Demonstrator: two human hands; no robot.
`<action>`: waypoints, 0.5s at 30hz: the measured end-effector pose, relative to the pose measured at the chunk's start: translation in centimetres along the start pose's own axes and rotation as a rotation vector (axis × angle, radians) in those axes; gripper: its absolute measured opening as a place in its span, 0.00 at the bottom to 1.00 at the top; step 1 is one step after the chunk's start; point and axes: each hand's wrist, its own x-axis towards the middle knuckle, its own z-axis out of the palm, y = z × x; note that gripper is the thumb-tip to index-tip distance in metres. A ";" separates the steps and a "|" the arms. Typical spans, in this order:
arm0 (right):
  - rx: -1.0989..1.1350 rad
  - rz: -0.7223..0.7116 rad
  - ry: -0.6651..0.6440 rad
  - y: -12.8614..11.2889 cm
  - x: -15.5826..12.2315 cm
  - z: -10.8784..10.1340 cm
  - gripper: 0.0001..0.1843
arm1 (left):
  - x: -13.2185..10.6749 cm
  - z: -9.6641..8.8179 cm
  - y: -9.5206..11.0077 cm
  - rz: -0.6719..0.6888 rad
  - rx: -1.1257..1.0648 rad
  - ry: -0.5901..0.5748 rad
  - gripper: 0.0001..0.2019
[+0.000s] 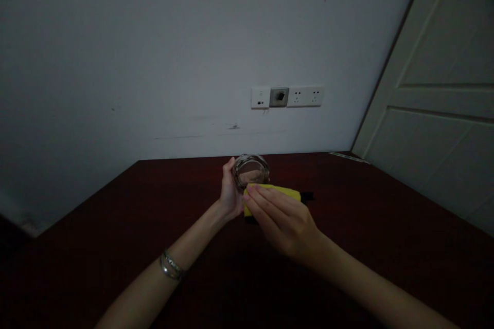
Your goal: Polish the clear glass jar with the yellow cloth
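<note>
My left hand (230,193) is wrapped round a clear round glass dish (250,170), holding it tilted above the dark red table (386,226). My right hand (283,218) grips a yellow sponge (287,193) with a dark underside and presses it against the lower edge of the glass. The fingers of my right hand lie together over the sponge. A silver bracelet (171,266) sits on my left wrist.
A white wall rises behind the table, with a row of wall sockets (287,96) above its far edge. A pale panelled door (443,113) stands at the right. The room is dim.
</note>
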 end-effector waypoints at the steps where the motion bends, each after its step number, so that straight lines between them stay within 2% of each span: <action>1: 0.006 -0.006 -0.010 -0.1 0.0 0.0 0.16 | -0.1 0.2 0.1 0.009 -0.003 0.012 0.34; 6: 0.036 0.028 0.015 0.5 0.2 -0.1 0.16 | 0.1 -0.6 0.0 -0.062 0.028 -0.028 0.37; 12: -0.054 0.041 0.082 2.8 0.0 -0.7 0.17 | 0.4 -1.8 -0.3 -0.158 0.077 -0.222 0.35; 15: -0.080 0.039 0.068 3.1 -0.2 -0.6 0.17 | 0.4 -1.8 -0.3 -0.166 0.081 -0.248 0.35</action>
